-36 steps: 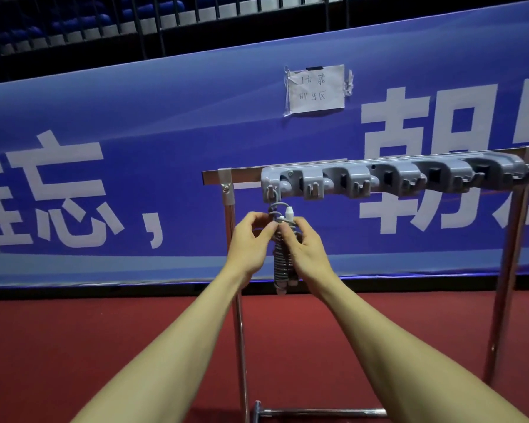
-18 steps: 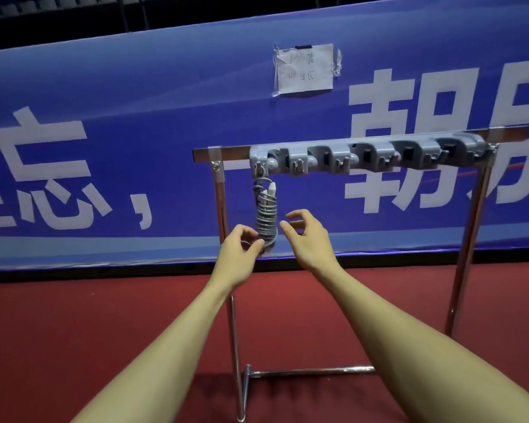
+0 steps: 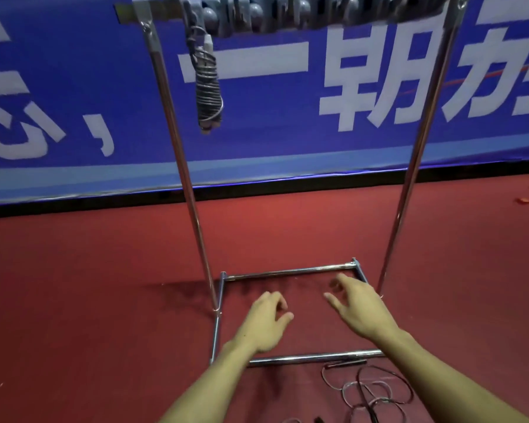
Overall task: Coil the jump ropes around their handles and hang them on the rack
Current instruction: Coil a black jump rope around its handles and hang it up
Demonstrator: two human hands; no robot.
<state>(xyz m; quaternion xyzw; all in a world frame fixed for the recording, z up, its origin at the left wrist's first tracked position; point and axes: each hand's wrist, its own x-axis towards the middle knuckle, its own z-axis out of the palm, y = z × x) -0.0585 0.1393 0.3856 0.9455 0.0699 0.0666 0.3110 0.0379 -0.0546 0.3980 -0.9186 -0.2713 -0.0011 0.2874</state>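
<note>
Head view: coiled rope (image 3: 208,87), grey cord wound tight round its handles, hangs from the leftmost hook of the grey plastic hook strip (image 3: 287,13) atop the chrome-tube rack (image 3: 190,193). Loose rope (image 3: 376,389), thin dark loops, lies on the red carpet-like floor (image 3: 74,300) by the rack's front bar. L hand (image 3: 264,323) & R hand (image 3: 358,309) empty, fingers slack, half-curled. Blue banner (image 3: 74,71) w/ white lettering behind.

I see open room between the left chrome metal upright (image 3: 182,166) and the right chrome metal upright (image 3: 413,166). A grey coiled jump rope (image 3: 208,87) hangs just inside the left one. Low chrome base bars (image 3: 312,358) and a loose dark rope tangle (image 3: 370,392) lie on the red floor (image 3: 74,300).
</note>
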